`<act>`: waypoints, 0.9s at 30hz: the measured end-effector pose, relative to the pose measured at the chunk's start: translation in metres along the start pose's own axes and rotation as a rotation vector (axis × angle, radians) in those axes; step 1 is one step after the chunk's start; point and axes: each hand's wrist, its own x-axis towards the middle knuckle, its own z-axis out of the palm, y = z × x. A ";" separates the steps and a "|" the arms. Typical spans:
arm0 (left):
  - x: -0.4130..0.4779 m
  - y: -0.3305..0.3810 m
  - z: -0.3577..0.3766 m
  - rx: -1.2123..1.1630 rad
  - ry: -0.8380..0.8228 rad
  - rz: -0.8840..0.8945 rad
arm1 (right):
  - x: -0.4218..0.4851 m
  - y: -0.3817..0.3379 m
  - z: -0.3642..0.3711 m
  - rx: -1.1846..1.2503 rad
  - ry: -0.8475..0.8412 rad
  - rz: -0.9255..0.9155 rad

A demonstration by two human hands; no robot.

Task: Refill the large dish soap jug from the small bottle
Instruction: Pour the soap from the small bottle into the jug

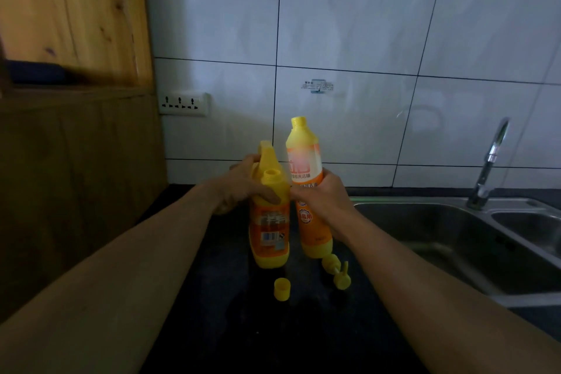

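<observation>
Glossy yellow handled jug (neck open), left hand fingers wrapped round it; right hand fingers clamp slim bottle just right.

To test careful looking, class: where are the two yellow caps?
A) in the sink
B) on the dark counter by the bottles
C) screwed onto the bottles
B: the round cap and the flip-top cap both lie on the counter, before the jug and small bottle.

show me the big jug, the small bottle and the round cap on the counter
big jug (269, 229): head view, on its orange label
small bottle (303, 159): head view, on its upper label
round cap (282, 289): head view, on its side wall
</observation>
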 end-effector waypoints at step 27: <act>-0.012 -0.015 -0.008 0.398 0.220 0.241 | -0.006 0.009 -0.030 -0.635 -0.101 -0.188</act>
